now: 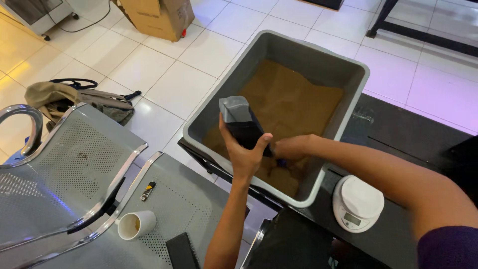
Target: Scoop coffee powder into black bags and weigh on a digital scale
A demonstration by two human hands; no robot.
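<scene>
A grey plastic tub (358,94) sits on a dark table and holds brown powder (289,99). My left hand (244,154) grips a tall black pouch with a grey top (240,122), held upright just inside the tub's near side. My right hand (291,148) is low in the tub beside the pouch, fingers closed around something small and dark that is mostly hidden; I cannot tell what it is.
A small white kitchen scale (357,203) stands on the dark table (403,134) right of the tub. Perforated metal bench seats (64,164) at left carry a white cup (135,224), a lighter (148,191) and a black phone (181,251). A bag (64,99) and cardboard box (159,17) lie on the tiled floor.
</scene>
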